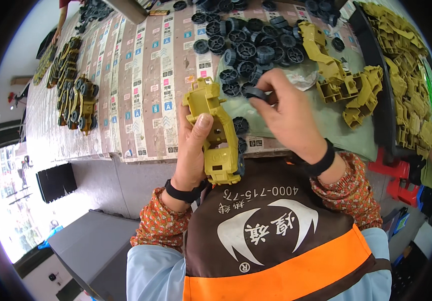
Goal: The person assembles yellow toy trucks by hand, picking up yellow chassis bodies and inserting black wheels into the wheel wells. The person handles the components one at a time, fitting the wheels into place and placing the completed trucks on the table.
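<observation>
Wears a brown apron [286, 251] with 1 orange band, bottom centre. Grips a yellow toy car body [221, 156] in the left hand [191, 150], mid-frame; pinches 1 dark wheel [256, 93] in the right hand [291, 108], apart from it. Faces a dark-walled bin [380, 85] at far right, heaped with yellow parts [411, 95].

Single fisheye head view, facing steeply down from close above the apron [276, 226] at six o'clock, past left hand [191, 153] and right hand [290, 114] near centre, to table [141, 100] toward twelve.
</observation>
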The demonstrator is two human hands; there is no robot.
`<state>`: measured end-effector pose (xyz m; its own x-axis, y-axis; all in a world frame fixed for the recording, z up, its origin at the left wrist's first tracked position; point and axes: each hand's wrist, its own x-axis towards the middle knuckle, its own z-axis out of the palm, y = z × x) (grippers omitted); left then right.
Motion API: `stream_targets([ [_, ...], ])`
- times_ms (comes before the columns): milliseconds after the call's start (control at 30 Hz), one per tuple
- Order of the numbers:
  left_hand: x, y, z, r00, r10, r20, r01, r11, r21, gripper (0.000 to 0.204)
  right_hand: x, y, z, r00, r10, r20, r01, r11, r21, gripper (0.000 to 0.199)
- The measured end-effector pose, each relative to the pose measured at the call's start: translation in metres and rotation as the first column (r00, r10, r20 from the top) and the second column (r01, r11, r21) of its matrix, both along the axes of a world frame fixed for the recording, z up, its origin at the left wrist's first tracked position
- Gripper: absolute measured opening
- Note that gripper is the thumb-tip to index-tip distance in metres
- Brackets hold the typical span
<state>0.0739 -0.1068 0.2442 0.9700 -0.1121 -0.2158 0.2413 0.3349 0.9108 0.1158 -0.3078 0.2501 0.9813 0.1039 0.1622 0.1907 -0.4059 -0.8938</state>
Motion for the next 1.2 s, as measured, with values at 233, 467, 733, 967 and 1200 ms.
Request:
stream_targets([
  [233,-0.006,-0.008,-0.005,0.999,-0.032,0.005,0.032,0.997,-0.075,0.073,-0.015,0.021,-0.005,0.989,0.064,-0.134,-0.015,0.94,0.342,0.022],
  [467,-0.007,-0.012,-0.007,0.999,0.008,0.035,-0.005,0.998,-0.061,0.073,-0.028,0.021,-0.014,0.987,0.087,-0.136,-0.032,0.931,0.364,0.021],
  [733,-0.007,-0.008,-0.012,0.994,-0.067,0.085,0.065,0.998,0.023,0.076,-0.037,0.018,-0.009,0.998,0.062,0.009,-0.062,0.97,0.236,0.032],
  [967,-0.01,-0.009,-0.02,0.978,-0.1,0.183,0.085,0.993,0.087,0.079,-0.054,0.016,0.006,0.98,0.195,0.049,-0.194,0.981,-0.021,0.062],
  [1200,-0.014,-0.005,-0.027,0.968,-0.166,0.19,0.14,0.98,0.143,0.079,-0.058,0.01,0.0,0.965,0.259,0.05,-0.257,0.966,-0.043,0.068],
])
